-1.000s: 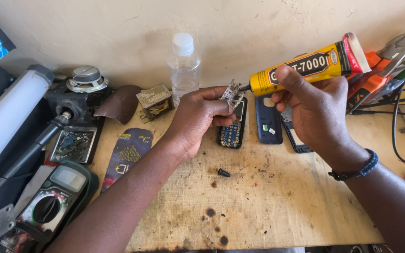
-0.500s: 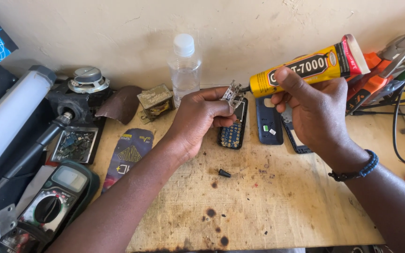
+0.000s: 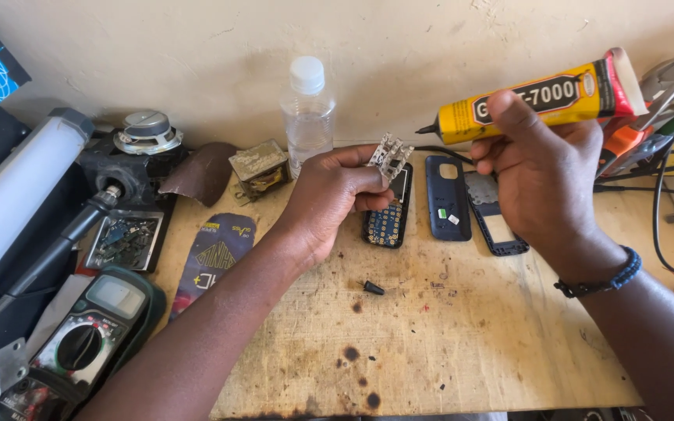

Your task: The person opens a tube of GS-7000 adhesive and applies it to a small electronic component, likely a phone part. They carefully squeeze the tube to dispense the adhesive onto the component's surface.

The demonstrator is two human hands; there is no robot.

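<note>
Worktop (image 3: 462, 343): raw plywood, scuffed, dark burn spots near the front edge. Pale plastered wall behind.

Left side: white tube lamp (image 3: 17, 195), green multimeter (image 3: 87, 335) with a round dial, clear plastic bottle (image 3: 306, 117) with a white cap.

Right hand (image 3: 544, 175) closed around a yellow glue tube (image 3: 540, 100), soft metal with a red crimped end; black nozzle points left, raised off the worktop.

Left hand (image 3: 329, 199) pinches a small whitish keypad frame (image 3: 390, 156) between thumb and fingertips, other fingers curled. Frame looks like gridded plastic, hard to be sure at this size. It sits just left of and below the nozzle tip, close but apart.

Under the hands, flat on the wood: phone board (image 3: 388, 222) with gold key contacts, dark blue back shell (image 3: 448, 199), black front bezel (image 3: 497, 222). Tiny black cap (image 3: 373, 288) lies alone nearer the front.
</note>
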